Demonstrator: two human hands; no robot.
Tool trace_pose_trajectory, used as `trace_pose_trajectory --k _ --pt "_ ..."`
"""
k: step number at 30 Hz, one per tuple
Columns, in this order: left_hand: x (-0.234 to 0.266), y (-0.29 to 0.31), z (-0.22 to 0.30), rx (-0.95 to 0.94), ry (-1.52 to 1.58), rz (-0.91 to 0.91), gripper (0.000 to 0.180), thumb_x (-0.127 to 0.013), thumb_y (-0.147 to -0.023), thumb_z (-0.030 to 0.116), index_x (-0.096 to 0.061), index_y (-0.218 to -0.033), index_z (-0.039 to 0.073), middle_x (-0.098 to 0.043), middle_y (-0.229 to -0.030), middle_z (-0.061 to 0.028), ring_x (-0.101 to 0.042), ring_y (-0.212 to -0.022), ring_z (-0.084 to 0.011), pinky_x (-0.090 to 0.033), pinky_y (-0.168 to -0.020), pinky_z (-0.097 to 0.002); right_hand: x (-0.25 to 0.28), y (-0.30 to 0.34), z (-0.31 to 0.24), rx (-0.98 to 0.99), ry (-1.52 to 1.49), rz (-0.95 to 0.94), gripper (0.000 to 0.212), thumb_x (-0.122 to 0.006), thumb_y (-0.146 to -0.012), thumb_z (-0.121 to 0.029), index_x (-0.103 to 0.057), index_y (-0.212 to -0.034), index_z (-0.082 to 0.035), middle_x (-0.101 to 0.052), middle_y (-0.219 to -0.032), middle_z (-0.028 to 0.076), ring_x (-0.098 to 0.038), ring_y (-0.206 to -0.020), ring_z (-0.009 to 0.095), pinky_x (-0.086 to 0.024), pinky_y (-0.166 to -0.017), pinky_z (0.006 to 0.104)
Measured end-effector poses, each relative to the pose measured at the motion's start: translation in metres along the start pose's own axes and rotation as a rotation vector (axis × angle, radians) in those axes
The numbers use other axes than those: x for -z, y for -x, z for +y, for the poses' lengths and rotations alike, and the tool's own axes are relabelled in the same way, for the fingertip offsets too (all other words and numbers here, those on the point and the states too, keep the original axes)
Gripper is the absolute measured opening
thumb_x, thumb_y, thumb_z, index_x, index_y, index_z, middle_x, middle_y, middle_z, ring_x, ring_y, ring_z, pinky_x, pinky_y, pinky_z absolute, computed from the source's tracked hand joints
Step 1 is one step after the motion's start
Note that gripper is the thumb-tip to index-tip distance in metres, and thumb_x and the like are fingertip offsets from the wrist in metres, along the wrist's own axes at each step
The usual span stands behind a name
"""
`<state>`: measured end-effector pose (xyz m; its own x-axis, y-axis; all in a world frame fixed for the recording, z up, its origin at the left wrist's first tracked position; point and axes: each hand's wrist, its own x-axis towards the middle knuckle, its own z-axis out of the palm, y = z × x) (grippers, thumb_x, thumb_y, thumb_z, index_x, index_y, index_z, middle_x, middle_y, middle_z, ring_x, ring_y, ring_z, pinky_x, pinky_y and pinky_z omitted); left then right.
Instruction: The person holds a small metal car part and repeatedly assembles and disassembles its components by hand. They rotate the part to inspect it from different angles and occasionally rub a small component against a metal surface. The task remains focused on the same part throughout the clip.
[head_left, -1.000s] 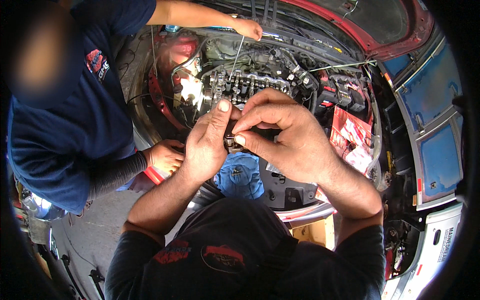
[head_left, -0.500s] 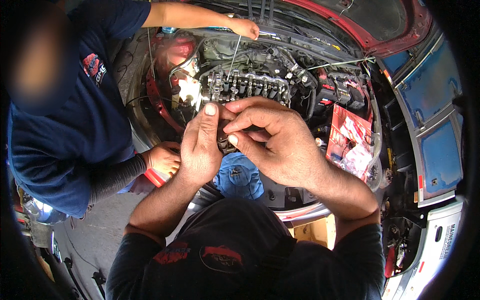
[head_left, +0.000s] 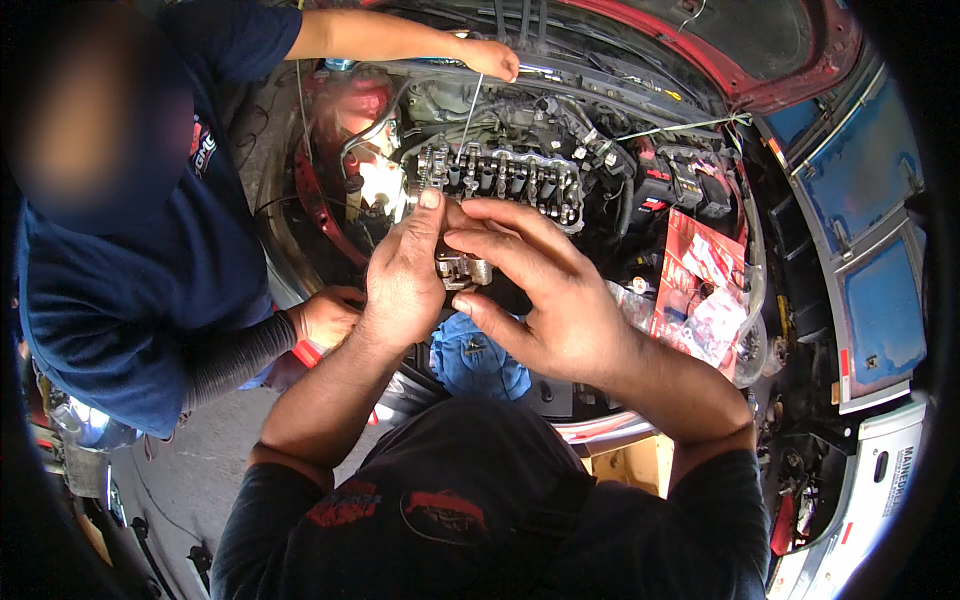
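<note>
In front of my chest, my left hand (head_left: 403,278) is closed round a small silvery metal engine part (head_left: 464,269), thumb pointing up. Its other fingers are mostly hidden, and I cannot make out the part's exact kind. My right hand (head_left: 560,290) is beside it, fingers stretched out and thumb apart; its fingertips reach over the top of the part near my left fingers. Beyond both hands is the open cylinder head (head_left: 520,178) with its valve gear exposed. Below the part lies a blue cloth (head_left: 478,355) on the car's front.
At the left a co-worker's hand (head_left: 330,315) rests by the fender; the other hand (head_left: 490,60) grips a thin rod (head_left: 469,117) reaching into the engine. A battery (head_left: 690,180) and a red-and-white package (head_left: 695,285) are right. The raised red hood (head_left: 790,60) is beyond.
My right fingers have opened out from a pinch at the metal part, baring more of it. The co-worker's head has leaned in closer; the rod is about where it was.
</note>
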<state>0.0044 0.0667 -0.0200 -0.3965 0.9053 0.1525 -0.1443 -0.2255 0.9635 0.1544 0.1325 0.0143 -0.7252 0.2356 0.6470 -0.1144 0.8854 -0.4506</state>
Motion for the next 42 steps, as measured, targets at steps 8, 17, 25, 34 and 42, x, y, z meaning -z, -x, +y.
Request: trace_pose_trajectory --k 8,17,25,34,42 --pt "-0.009 -0.003 0.002 0.049 0.383 -0.067 0.051 -0.039 -0.106 0.04 -0.063 -0.109 -0.004 -0.066 -0.099 -0.0102 -0.063 -0.089 -0.0135 -0.05 -0.082 -0.026 0.01 -0.005 0.014 0.21 0.133 0.025 0.041 -0.075 -0.074 -0.01 -0.062 -0.113 -0.005 -0.059 -0.118 0.014 -0.06 -0.109 0.033 -0.051 -0.093 0.0422" --pt "-0.013 0.002 0.0 0.035 0.485 -0.096 0.046 -0.042 -0.105 0.039 -0.062 -0.109 -0.003 -0.065 -0.096 -0.0088 -0.062 -0.088 -0.0123 -0.05 -0.08 -0.0257 0.011 -0.007 0.014 0.235 0.164 0.047 0.04 -0.075 -0.072 -0.01 -0.064 -0.11 -0.006 -0.062 -0.111 0.01 -0.061 -0.107 0.031 -0.051 -0.092 0.0419" --pt "-0.013 0.003 0.003 0.09 0.432 -0.037 0.049 -0.039 -0.106 0.04 -0.063 -0.105 -0.002 -0.065 -0.095 -0.0089 -0.062 -0.086 -0.0127 -0.05 -0.078 -0.0273 0.01 -0.009 0.01 0.26 0.173 0.059 0.044 -0.075 -0.07 -0.008 -0.063 -0.112 -0.006 -0.061 -0.11 0.011 -0.06 -0.106 0.031 -0.051 -0.09 0.0426" --pt "-0.015 0.004 0.006 -0.181 0.123 -0.047 0.058 -0.028 -0.106 0.047 -0.058 -0.095 -0.001 -0.061 -0.085 -0.0074 -0.058 -0.073 -0.0126 -0.048 -0.071 -0.0266 0.009 0.002 -0.004 0.014 -0.036 0.156 0.033 -0.073 -0.079 -0.004 -0.063 -0.111 -0.002 -0.055 -0.121 0.016 -0.06 -0.107 0.026 -0.052 -0.087 0.0348" --pt "-0.016 0.013 0.014 -0.342 -0.03 -0.031 0.056 -0.026 -0.107 0.042 -0.059 -0.094 -0.001 -0.06 -0.079 -0.0106 -0.057 -0.068 -0.0138 -0.046 -0.061 -0.0282 0.003 0.008 -0.008 0.077 -0.059 0.175 0.032 -0.081 -0.075 -0.005 -0.064 -0.103 -0.003 -0.056 -0.122 0.016 -0.059 -0.112 0.03 -0.051 -0.091 0.0376"
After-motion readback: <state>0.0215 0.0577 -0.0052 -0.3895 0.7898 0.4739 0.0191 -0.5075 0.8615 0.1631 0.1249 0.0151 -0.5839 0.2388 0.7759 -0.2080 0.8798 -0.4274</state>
